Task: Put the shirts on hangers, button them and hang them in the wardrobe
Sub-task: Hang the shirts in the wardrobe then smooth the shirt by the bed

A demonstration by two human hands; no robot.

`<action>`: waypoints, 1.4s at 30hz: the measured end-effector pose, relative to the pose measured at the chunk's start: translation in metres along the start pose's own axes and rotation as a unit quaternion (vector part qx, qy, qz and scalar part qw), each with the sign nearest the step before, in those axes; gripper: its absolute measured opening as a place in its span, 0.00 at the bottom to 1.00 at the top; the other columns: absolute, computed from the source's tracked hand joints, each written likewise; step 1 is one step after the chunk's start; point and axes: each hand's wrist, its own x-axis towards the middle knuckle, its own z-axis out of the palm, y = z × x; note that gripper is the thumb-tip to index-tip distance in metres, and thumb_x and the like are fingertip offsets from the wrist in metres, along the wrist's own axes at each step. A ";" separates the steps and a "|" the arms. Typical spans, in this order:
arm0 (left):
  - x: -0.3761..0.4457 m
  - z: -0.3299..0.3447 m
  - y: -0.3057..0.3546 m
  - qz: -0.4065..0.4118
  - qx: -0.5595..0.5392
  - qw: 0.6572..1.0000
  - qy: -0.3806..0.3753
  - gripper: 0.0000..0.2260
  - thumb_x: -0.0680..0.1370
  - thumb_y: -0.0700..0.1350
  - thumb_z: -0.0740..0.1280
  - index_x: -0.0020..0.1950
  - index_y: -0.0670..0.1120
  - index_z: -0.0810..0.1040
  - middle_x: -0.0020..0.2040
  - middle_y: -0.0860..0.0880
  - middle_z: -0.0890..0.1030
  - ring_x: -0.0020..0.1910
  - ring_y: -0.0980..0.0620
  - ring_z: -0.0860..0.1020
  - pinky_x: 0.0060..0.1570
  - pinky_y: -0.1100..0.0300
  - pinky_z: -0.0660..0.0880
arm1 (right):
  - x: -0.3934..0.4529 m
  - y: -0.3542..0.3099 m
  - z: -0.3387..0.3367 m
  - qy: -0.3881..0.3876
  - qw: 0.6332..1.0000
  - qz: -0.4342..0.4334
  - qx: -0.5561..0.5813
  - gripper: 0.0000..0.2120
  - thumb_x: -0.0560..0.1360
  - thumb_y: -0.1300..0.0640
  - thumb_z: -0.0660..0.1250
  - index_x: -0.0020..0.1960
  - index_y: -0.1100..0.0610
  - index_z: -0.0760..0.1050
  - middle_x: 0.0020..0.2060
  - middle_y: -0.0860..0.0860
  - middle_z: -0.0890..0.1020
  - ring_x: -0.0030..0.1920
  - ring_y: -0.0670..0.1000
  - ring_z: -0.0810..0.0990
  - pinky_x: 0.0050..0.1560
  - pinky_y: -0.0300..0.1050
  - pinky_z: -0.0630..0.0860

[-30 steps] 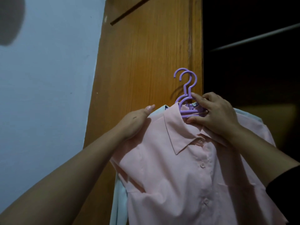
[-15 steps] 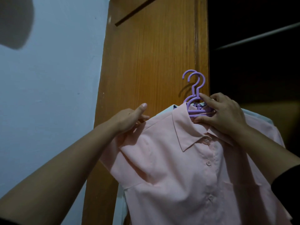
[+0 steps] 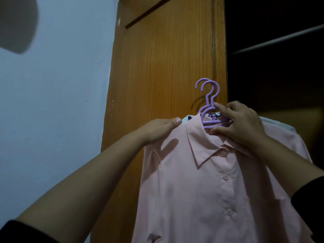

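A pink shirt (image 3: pixel 219 181) fills the lower right of the frame, buttoned down its front and hanging from purple hangers (image 3: pixel 209 106) whose two hooks rise side by side just right of centre. Behind it, the edge of a pale blue shirt (image 3: pixel 280 124) shows at the right shoulder and again beside the collar on the left.

The right hand (image 3: pixel 240 123) comes in from the lower right, a dark sleeve at its wrist. Its grip is clamped on the hangers at the neck: a finger lies against the base of the hooks while the thumb presses from below the crossbar.

The left hand (image 3: pixel 157 128) reaches in from the lower left. Its fingers lie fairly straight on the left shoulder of the pink shirt, thumb tip toward the collar; the grip is not closed on the cloth, only resting on it.

Behind the shirts stands an orange-brown wooden wardrobe panel (image 3: pixel 166 67) in the middle of the frame. To its right is the dark wardrobe interior, with a pale rail (image 3: pixel 280 39) running across the upper right, well above the hooks. A light blue wall (image 3: pixel 61 102) takes the left of the frame.
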 end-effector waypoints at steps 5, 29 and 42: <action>0.020 0.011 0.016 0.071 -0.036 0.996 0.029 0.25 0.82 0.59 0.51 0.78 0.54 0.54 0.77 0.54 0.58 0.75 0.52 0.59 0.62 0.62 0.57 | 0.000 0.000 0.000 -0.005 0.999 0.024 0.020 0.40 0.61 0.36 0.73 0.70 0.48 0.69 0.52 0.54 0.74 0.52 0.55 0.73 0.50 0.48 0.70; 0.081 0.037 0.045 0.165 -0.067 0.978 0.108 0.29 0.72 0.42 0.74 0.71 0.54 0.70 0.64 0.64 0.72 0.56 0.71 0.71 0.47 0.80 0.67 | -0.011 0.064 -0.016 0.043 0.987 -0.021 0.155 0.37 0.67 0.37 0.67 0.71 0.52 0.67 0.61 0.50 0.73 0.58 0.43 0.70 0.57 0.37 0.68; 0.085 0.028 0.078 0.124 -0.185 0.974 0.044 0.18 0.76 0.40 0.69 0.65 0.46 0.77 0.64 0.66 0.68 0.44 0.70 0.78 0.39 0.77 0.71 | -0.052 0.151 -0.020 0.014 0.997 -0.073 -0.015 0.45 0.69 0.26 0.54 0.74 0.57 0.60 0.71 0.54 0.67 0.69 0.50 0.62 0.66 0.45 0.58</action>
